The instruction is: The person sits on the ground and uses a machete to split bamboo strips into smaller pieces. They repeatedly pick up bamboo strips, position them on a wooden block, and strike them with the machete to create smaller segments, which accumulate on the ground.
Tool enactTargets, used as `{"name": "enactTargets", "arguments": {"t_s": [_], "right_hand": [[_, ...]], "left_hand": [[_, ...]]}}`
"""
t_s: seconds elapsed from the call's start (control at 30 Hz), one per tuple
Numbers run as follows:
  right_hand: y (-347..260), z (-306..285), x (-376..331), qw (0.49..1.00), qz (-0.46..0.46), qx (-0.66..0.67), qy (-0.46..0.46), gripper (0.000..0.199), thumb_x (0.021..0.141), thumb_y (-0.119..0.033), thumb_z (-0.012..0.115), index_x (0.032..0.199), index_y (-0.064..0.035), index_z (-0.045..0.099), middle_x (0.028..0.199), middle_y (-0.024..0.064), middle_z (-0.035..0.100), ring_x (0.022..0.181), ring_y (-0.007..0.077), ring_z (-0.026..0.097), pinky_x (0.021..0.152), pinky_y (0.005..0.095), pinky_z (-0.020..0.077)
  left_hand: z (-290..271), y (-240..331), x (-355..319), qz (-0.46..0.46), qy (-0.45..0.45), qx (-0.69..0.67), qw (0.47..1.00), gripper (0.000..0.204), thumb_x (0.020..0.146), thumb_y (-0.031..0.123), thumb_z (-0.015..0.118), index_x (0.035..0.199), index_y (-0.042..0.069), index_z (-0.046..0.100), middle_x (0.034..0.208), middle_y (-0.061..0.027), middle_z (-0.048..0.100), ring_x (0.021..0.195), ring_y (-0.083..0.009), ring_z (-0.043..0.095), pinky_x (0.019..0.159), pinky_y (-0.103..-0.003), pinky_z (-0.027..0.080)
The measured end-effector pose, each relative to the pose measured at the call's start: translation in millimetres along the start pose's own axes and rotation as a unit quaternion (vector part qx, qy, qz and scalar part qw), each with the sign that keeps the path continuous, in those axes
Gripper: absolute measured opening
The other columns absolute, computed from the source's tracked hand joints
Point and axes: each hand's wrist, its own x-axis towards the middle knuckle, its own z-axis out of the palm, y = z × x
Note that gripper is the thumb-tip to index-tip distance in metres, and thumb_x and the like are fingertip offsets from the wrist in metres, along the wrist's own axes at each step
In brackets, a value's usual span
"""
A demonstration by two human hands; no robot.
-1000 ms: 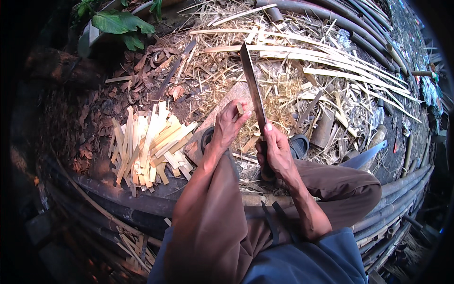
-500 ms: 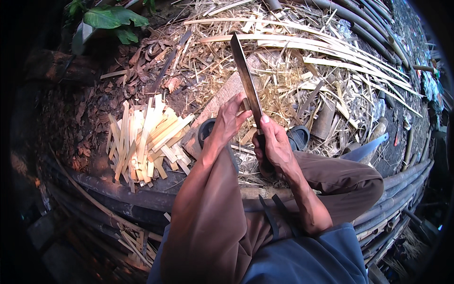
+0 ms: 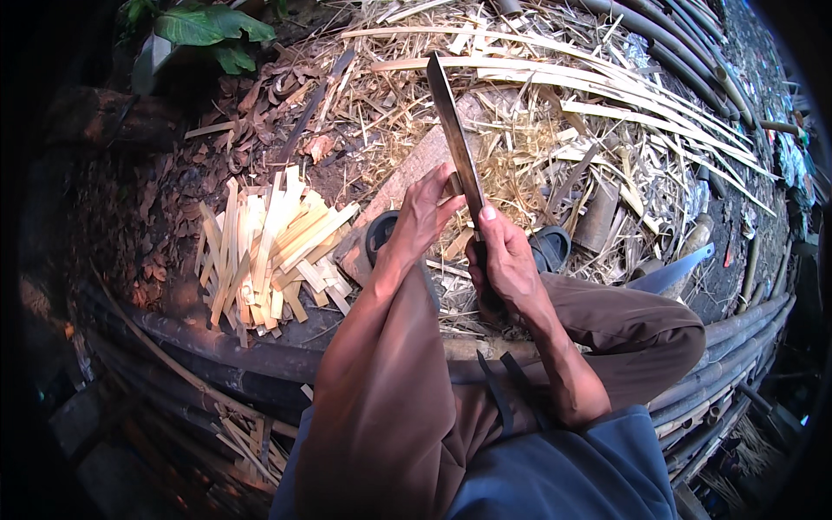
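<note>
A long machete [image 3: 457,134] with a dark, worn blade points away from me, its tip far ahead. My right hand [image 3: 510,264] is wrapped round its dark handle, thumb up along the top near the blade's base. My left hand [image 3: 423,217] pinches a short bamboo strip [image 3: 454,184] on the blade's left side; the strip is up against the blade or very close to it. Most of that strip is hidden by the fingers and the blade. To the left of my left forearm lies a heap of pale split bamboo strips [image 3: 273,251].
A flat board [image 3: 416,166] lies on the shaving-covered ground beyond my sandals [image 3: 551,249]. Long bamboo slats [image 3: 598,87] spread at the far right. A saw blade [image 3: 672,270] rests right of my knee. Bamboo poles [image 3: 234,351] run beneath my legs.
Both hands keep their hold on the machete and the strip in nearly the same pose. The whole view has shifted very slightly.
</note>
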Motion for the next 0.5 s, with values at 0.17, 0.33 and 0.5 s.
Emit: {"name": "enactTargets", "arguments": {"t_s": [0.17, 0.33, 0.5], "right_hand": [[-1, 3, 1, 0.998, -0.048, -0.037, -0.005, 0.049, 0.109, -0.037, 0.035, 0.152, -0.0141, 0.042, 0.061, -0.0080, 0.035, 0.052, 0.0028, 0.034, 0.048, 0.0235, 0.0328], [-4, -2, 1, 0.996, -0.041, -0.076, 0.001, 0.047, 0.110, -0.035, 0.034, 0.152, -0.0153, 0.042, 0.063, -0.0069, 0.035, 0.056, 0.0034, 0.036, 0.051, 0.0246, 0.0345], [9, -5, 8, 0.979, -0.121, -0.156, 0.041, 0.047, 0.109, -0.034, 0.036, 0.150, -0.0132, 0.043, 0.065, -0.0032, 0.043, 0.060, 0.0060, 0.042, 0.057, 0.0270, 0.0407]], "left_hand": [[0, -3, -1, 0.041, 0.018, 0.025, 0.999, 0.040, 0.086, -0.004, 0.068, 0.122, 0.003, 0.053, 0.093, -0.0173, 0.060, 0.080, -0.0360, 0.065, 0.068, -0.043, 0.051], [0, -3, 1, 0.059, 0.008, 0.018, 0.998, 0.038, 0.087, -0.003, 0.067, 0.121, 0.003, 0.054, 0.090, -0.0158, 0.059, 0.079, -0.0346, 0.064, 0.068, -0.043, 0.050], [-1, 5, 2, 0.024, -0.005, -0.001, 1.000, 0.034, 0.088, -0.002, 0.066, 0.119, 0.003, 0.055, 0.090, -0.0158, 0.059, 0.080, -0.0352, 0.063, 0.068, -0.044, 0.050]]}}
